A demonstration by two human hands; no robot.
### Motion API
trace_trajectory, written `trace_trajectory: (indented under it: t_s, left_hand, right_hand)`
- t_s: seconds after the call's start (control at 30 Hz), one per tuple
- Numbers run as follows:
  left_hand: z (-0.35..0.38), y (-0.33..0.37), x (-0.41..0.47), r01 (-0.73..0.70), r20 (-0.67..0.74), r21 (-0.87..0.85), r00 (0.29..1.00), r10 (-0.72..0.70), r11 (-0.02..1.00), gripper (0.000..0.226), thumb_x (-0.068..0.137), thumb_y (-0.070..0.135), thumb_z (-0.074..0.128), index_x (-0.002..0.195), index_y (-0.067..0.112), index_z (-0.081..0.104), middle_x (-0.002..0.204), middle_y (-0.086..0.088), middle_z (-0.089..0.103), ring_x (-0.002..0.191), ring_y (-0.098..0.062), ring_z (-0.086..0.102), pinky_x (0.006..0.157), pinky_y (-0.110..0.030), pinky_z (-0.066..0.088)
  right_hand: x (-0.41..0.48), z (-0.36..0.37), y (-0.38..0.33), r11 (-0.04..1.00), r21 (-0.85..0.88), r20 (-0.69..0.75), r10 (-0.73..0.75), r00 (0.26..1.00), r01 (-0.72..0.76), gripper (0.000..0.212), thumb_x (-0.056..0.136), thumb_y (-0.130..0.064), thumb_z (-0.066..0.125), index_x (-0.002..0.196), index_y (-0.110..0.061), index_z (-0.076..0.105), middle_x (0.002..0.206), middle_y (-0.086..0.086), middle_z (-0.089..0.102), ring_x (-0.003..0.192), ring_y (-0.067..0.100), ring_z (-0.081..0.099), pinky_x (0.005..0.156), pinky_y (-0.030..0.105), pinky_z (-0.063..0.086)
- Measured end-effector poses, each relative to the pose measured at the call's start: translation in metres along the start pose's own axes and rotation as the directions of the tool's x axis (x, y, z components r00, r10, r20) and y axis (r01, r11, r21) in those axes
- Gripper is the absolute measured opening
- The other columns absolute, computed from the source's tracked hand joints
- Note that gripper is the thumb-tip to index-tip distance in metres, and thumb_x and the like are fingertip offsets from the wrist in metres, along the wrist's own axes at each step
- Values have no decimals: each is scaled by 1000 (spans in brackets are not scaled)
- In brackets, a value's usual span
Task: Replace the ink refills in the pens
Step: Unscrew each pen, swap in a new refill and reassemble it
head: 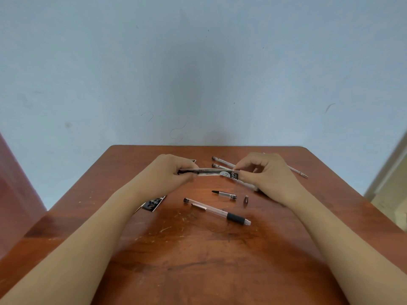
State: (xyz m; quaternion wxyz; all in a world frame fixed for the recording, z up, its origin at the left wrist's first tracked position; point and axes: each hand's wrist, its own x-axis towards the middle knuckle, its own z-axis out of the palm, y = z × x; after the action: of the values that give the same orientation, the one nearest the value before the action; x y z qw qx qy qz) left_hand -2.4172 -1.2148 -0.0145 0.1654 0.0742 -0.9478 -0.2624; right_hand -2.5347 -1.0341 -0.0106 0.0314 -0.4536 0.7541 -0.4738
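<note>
— Both hands busy?
— Yes: our left hand (176, 172) grips one end of the refill packet (214, 172), our right hand (264, 172) pinches the other (above the table (198, 260)); the pen barrel (217, 211) lies nearer us.

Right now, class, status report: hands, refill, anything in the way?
Left hand, right hand pinch wrapped refill by ends. Pen barrel lies on table. Loose metal tip nearby.

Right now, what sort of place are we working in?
Likely a plain room at home or a small study, not a workshop: a scratched wooden table set against a bare, scuffed pale-blue wall, with a pen, loose pen parts and a refill packet in view.
</note>
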Motion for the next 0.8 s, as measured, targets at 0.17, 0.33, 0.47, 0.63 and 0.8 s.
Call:
trace_trajectory:
  t_s: [0.17,0.33,0.47,0.63,0.8]
  left_hand:
    - [-1,1,0,36,41,-43,999,-34,998,19,87,17,56,70,20,65,57,9,53,50,-2,42,51,-11,34]
    - [-2,-5,3,72,19,-49,997,-71,996,17,87,16,54,75,13,66,66,-5,62,48,-12,44,52,-19,36]
    - [-7,-13,4,104,-58,-68,992,-108,992,16,89,18,53,80,22,65,69,-2,66,55,-25,55,53,-29,45]
    - [-10,-25,6,185,-318,161,940,-127,969,26,92,23,43,70,21,57,66,-1,53,67,-26,54,62,-33,39]
    - [-15,-49,10,440,-538,350,817,-207,827,27,92,20,38,89,10,63,89,-14,57,94,-35,49,79,-41,34]
  right_hand:
    - [2,-3,2,1000,5,5,25,1000,-25,30,81,-3,62,64,-27,64,58,-11,61,49,-4,49,51,5,37]
    - [6,-9,11,991,69,-41,116,992,-113,10,82,-10,65,77,-17,71,48,-20,62,43,-6,51,50,2,38]
    - [11,-24,23,963,209,-169,207,964,-170,16,84,-2,61,75,-14,67,45,-13,62,38,-2,49,44,8,40]
    - [15,-35,37,938,279,-279,285,917,-206,22,84,0,59,66,-13,62,41,-11,60,35,-2,48,41,9,38]
    - [17,-37,48,923,305,-348,338,874,-235,24,85,-3,59,63,-13,61,42,-12,60,35,-1,48,40,9,38]
